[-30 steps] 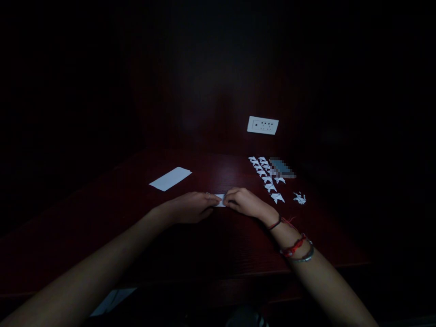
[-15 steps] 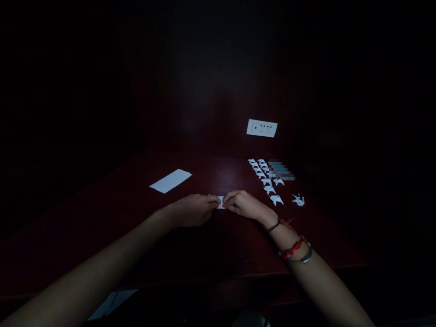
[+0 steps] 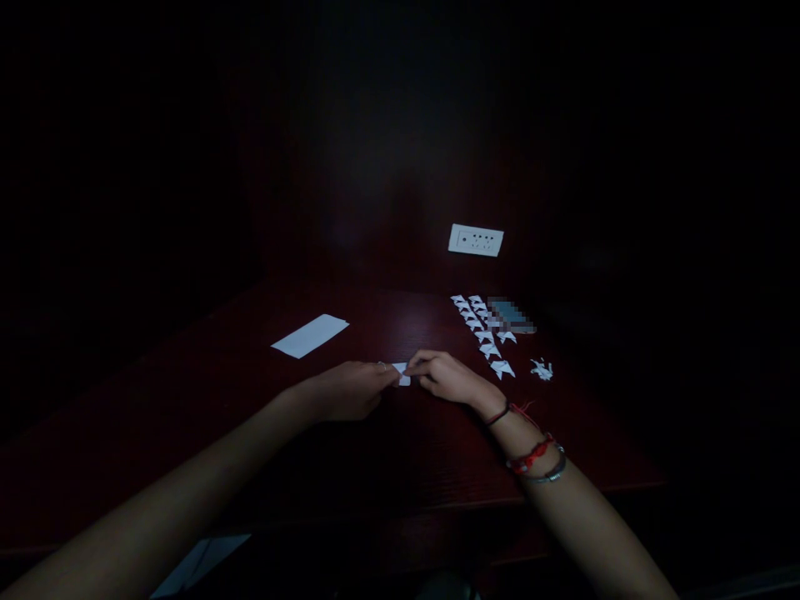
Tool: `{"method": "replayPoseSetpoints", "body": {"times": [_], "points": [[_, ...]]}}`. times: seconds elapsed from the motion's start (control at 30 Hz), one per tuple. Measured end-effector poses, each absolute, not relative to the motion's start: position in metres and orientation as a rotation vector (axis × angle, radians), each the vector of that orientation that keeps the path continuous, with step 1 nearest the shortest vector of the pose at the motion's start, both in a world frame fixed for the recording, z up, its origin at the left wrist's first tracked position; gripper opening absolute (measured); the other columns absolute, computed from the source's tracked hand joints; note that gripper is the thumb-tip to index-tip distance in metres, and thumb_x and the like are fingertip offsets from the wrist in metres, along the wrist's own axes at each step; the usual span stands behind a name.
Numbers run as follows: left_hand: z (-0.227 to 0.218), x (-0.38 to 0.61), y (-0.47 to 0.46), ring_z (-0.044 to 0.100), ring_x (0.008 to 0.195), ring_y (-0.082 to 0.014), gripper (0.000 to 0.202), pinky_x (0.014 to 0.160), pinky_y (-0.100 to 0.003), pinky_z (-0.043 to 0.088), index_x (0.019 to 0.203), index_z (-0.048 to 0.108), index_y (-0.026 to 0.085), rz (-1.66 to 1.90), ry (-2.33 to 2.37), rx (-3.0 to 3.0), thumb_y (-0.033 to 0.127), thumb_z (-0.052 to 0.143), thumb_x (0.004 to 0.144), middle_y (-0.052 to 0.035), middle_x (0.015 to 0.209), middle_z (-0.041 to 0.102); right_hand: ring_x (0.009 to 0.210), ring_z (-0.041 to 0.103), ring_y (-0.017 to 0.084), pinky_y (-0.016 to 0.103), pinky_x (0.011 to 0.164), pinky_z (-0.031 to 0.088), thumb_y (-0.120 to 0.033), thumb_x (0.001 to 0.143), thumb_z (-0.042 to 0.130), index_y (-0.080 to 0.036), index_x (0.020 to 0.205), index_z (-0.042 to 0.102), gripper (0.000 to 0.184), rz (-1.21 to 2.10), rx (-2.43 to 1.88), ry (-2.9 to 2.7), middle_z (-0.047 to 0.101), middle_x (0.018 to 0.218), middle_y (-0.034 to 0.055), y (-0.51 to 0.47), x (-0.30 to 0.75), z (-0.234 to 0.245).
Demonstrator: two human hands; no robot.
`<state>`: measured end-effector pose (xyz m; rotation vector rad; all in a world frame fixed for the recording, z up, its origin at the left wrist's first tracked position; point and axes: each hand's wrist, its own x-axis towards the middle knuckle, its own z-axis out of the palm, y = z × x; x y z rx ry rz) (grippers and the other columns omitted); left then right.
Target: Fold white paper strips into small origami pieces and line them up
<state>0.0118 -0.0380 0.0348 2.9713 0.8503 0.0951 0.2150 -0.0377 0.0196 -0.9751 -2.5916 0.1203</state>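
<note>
A small piece of white paper (image 3: 403, 380) lies on the dark red table between my two hands. My left hand (image 3: 356, 390) pinches its left side, fingers closed, a ring on one finger. From the right, my right hand (image 3: 445, 377) presses its bent fingertips on the paper's right part. Fingers cover much of the paper, so its folds are hard to make out. To the right of my right hand, several folded white paper pieces (image 3: 486, 337) lie in slanting rows. Beyond my left hand rests a stack of white paper strips (image 3: 311, 336).
A small heap of white paper scraps (image 3: 542, 370) lies right of the folded pieces. Behind them is a pixelated flat bluish object (image 3: 513, 316). A white socket panel (image 3: 476, 240) is on the back wall. The table's front edge (image 3: 462, 505) runs below my forearms.
My right fingers have shifted slightly on the small paper, and more of it shows between my hands. The whole view has moved a little; the other things lie as before.
</note>
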Motion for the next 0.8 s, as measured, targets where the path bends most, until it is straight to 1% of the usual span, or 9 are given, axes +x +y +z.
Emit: {"method": "replayPoseSetpoints", "body": {"times": [0.23, 0.4, 0.5, 0.63, 0.7, 0.8], "points": [[0.036, 0.01, -0.033, 0.043, 0.101, -0.018, 0.039, 0.081, -0.03, 0.035, 0.109, 0.04, 0.022, 0.071, 0.86, 2.922, 0.01, 0.037, 0.073, -0.0038, 0.112, 0.045, 0.082, 0.052, 0.012, 0.02, 0.071, 0.038, -0.01, 0.073, 0.042, -0.019, 0.091, 0.058, 0.026, -0.022, -1.188, -2.662, 0.054, 0.095, 0.0042, -0.048, 0.207, 0.026], [0.035, 0.008, -0.032, 0.045, 0.096, -0.0167, 0.033, 0.079, -0.028, 0.036, 0.106, 0.044, 0.021, 0.111, 0.899, 2.883, 0.01, 0.034, 0.076, -0.0044, 0.107, 0.048, 0.082, 0.053, 0.015, 0.022, 0.07, 0.038, -0.011, 0.072, 0.043, -0.017, 0.085, 0.06, 0.023, -0.132, -1.324, -2.611, 0.058, 0.088, 0.0054, -0.048, 0.216, 0.026], [0.035, 0.005, -0.032, 0.045, 0.095, -0.0155, 0.034, 0.079, -0.027, 0.036, 0.106, 0.044, 0.02, 0.139, 0.882, 2.862, 0.009, 0.033, 0.076, -0.004, 0.107, 0.047, 0.082, 0.052, 0.013, 0.022, 0.073, 0.038, -0.01, 0.071, 0.042, -0.016, 0.085, 0.061, 0.023, -0.1, -1.289, -2.554, 0.057, 0.088, 0.0047, -0.044, 0.223, 0.024], [0.034, 0.004, -0.031, 0.045, 0.096, -0.0142, 0.039, 0.081, -0.024, 0.035, 0.111, 0.041, 0.021, 0.156, 0.837, 2.839, 0.007, 0.032, 0.075, -0.0034, 0.107, 0.048, 0.082, 0.051, 0.011, 0.022, 0.076, 0.038, -0.01, 0.072, 0.042, -0.017, 0.094, 0.058, 0.028, 0.0, -1.134, -2.518, 0.055, 0.092, 0.0034, -0.041, 0.222, 0.023], [0.032, 0.004, -0.029, 0.044, 0.098, -0.014, 0.041, 0.083, -0.025, 0.034, 0.112, 0.04, 0.022, 0.183, 0.803, 2.834, 0.006, 0.032, 0.074, -0.0023, 0.107, 0.048, 0.083, 0.051, 0.011, 0.023, 0.076, 0.038, -0.013, 0.073, 0.043, -0.018, 0.098, 0.057, 0.029, 0.055, -1.072, -2.548, 0.054, 0.093, 0.0036, -0.04, 0.219, 0.022], [0.031, 0.007, -0.026, 0.041, 0.102, -0.0136, 0.04, 0.086, -0.026, 0.031, 0.11, 0.041, 0.022, 0.276, 0.75, 2.831, 0.004, 0.031, 0.075, -0.0011, 0.11, 0.047, 0.084, 0.051, 0.012, 0.023, 0.077, 0.038, -0.013, 0.073, 0.045, -0.017, 0.098, 0.057, 0.028, 0.106, -1.04, -2.593, 0.054, 0.092, 0.0049, -0.039, 0.216, 0.019]]}}
